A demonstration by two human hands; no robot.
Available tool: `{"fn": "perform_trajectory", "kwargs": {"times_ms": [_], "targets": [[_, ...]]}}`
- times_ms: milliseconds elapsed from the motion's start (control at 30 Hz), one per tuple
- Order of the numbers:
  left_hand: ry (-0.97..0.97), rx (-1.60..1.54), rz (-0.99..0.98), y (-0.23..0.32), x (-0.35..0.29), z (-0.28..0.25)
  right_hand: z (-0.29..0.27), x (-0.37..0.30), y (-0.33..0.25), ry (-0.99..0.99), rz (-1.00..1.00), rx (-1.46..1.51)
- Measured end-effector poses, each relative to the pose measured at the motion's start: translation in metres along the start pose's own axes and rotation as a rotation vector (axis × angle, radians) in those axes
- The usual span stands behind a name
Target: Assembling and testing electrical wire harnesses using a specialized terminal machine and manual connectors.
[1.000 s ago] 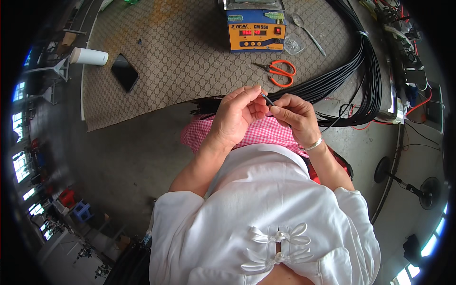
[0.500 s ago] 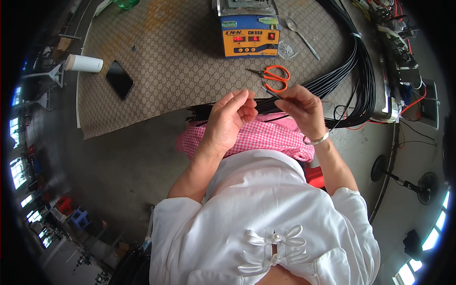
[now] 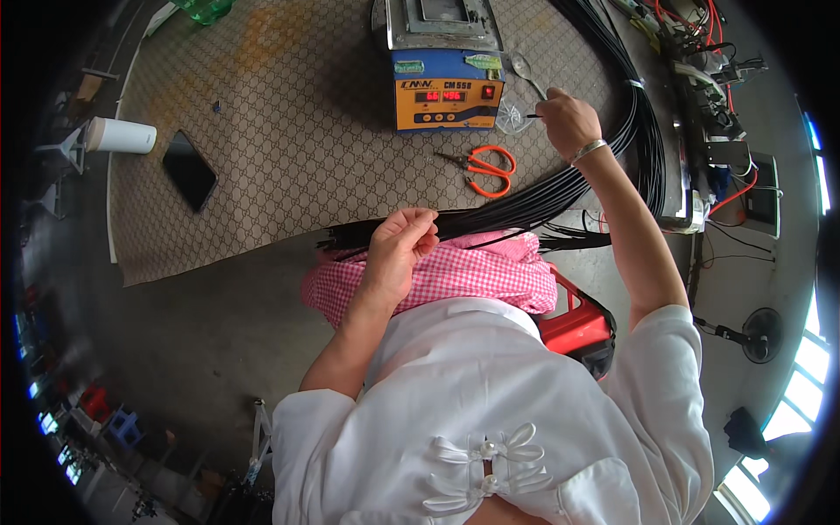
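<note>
My left hand (image 3: 398, 249) is closed around one black cable near the cut ends of a thick bundle of black cables (image 3: 542, 188) that loops over the patterned mat (image 3: 289, 131). My right hand (image 3: 564, 118) is stretched out to the far right of the mat and pinches a small black piece between its fingertips, just beside an orange and blue box with red digits (image 3: 446, 92). Orange-handled scissors (image 3: 486, 166) lie between my two hands.
A white cup (image 3: 122, 136) and a black phone (image 3: 188, 169) lie at the mat's left. A spoon (image 3: 525, 74) rests by the box. Red and black wires and gear (image 3: 709, 105) crowd the right. A red stool (image 3: 577, 324) is below me.
My right hand has left the cable ends by my left hand and reached up and right toward the orange box. My left hand stays on the cable.
</note>
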State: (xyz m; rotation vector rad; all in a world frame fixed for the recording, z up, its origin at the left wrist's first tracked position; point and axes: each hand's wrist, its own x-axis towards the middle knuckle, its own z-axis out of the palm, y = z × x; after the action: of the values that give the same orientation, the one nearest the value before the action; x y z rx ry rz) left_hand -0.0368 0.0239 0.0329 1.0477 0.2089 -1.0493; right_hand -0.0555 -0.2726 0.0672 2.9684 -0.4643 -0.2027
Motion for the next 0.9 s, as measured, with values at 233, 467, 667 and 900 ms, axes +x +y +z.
{"fn": "perform_trajectory", "kwargs": {"times_ms": [233,467,667,900], "targets": [[-0.005,-0.035,-0.036,-0.005,0.007,-0.007,0.007,0.021,-0.009,-0.136,-0.044,-0.17],[-0.007,-0.084,-0.044,-0.009,0.009,-0.014,-0.004,0.018,-0.008,-0.131,-0.029,-0.101],[0.026,-0.058,-0.047,-0.006,0.01,-0.017,-0.03,0.019,0.02,0.044,-0.07,0.221],[0.021,-0.054,-0.032,-0.003,0.014,-0.022,-0.099,0.066,-0.012,0.378,-0.222,0.141]]}}
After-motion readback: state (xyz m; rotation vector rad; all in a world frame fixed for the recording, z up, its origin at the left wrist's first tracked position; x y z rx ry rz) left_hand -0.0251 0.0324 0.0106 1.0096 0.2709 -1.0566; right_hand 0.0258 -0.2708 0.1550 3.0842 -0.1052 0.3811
